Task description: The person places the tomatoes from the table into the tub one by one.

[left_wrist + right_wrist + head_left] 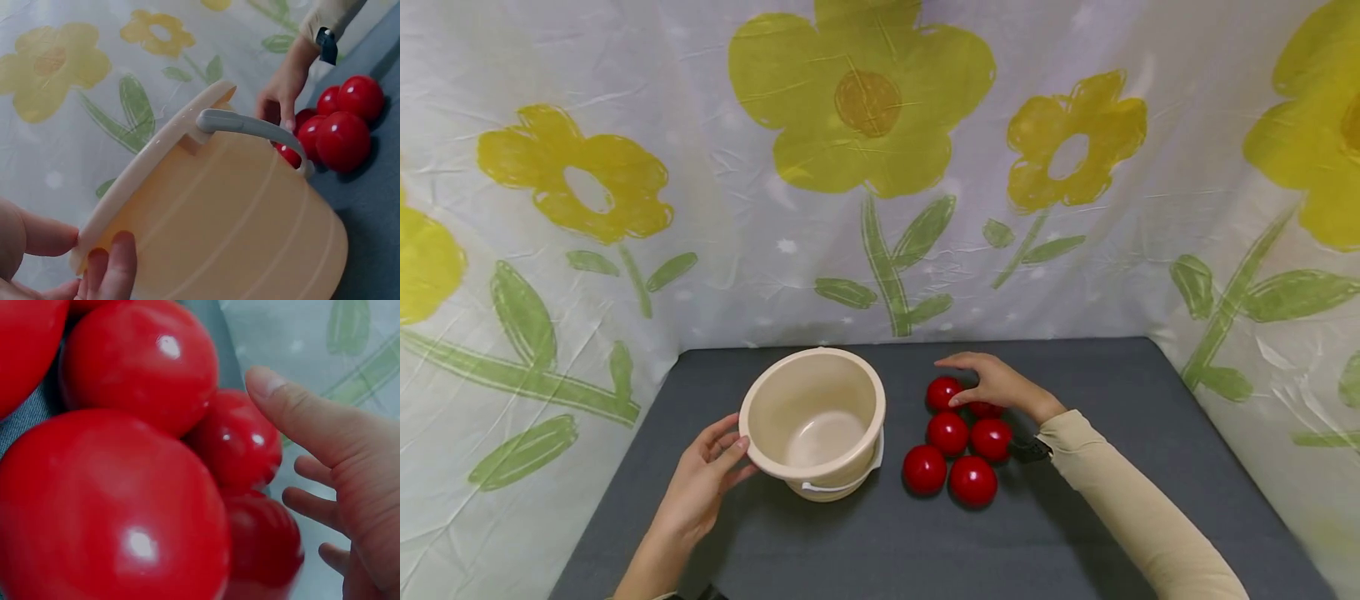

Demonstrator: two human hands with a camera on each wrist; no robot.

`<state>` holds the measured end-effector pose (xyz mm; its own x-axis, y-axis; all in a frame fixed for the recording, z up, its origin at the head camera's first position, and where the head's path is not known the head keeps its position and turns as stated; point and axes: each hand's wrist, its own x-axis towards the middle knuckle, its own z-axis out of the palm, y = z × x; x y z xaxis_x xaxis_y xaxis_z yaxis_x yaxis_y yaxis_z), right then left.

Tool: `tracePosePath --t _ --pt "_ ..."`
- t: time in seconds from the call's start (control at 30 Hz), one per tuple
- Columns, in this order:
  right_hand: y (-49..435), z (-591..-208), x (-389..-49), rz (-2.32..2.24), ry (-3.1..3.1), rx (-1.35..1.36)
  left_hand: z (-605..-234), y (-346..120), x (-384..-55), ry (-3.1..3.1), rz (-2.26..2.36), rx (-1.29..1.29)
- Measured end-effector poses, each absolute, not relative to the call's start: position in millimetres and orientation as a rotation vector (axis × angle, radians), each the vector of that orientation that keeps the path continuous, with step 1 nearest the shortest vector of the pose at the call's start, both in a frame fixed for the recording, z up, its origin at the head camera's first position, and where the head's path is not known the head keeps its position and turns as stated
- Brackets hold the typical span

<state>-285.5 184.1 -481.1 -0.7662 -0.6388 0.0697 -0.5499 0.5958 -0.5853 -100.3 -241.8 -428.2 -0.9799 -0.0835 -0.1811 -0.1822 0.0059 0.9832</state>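
Note:
A cream bucket (816, 417) with a pale handle (250, 125) stands left of the middle, its mouth tipped toward the head camera. My left hand (703, 479) pinches its left rim, thumb on the rim and fingertips under it in the left wrist view. Several glossy red balls (947, 433) lie grouped to the right of the bucket. Over the far end of this group is my right hand (1000, 385), fingers spread and thumb apart from them. Its thumb overlaps the farthest left ball (943, 393) in the head view, and another ball is partly hidden beneath the hand.
The dark grey table (820, 558) carries the bucket and balls. A white sheet (730, 275) printed with yellow flowers hangs along its back and both sides. A small black device (1032, 450) sits at the right wrist.

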Motion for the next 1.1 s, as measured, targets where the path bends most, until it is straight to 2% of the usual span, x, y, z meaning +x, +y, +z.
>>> tracePosePath --t 0.67,1.1 --pt "175.4 -493.5 -288.3 -0.934 2.599 -1.006 -438.5 -235.5 -102.1 1.976 2.390 -0.316" --pt "171.9 -484.0 -291.4 -0.924 2.627 -0.961 -438.0 -235.6 -102.1 1.909 2.443 -0.299"
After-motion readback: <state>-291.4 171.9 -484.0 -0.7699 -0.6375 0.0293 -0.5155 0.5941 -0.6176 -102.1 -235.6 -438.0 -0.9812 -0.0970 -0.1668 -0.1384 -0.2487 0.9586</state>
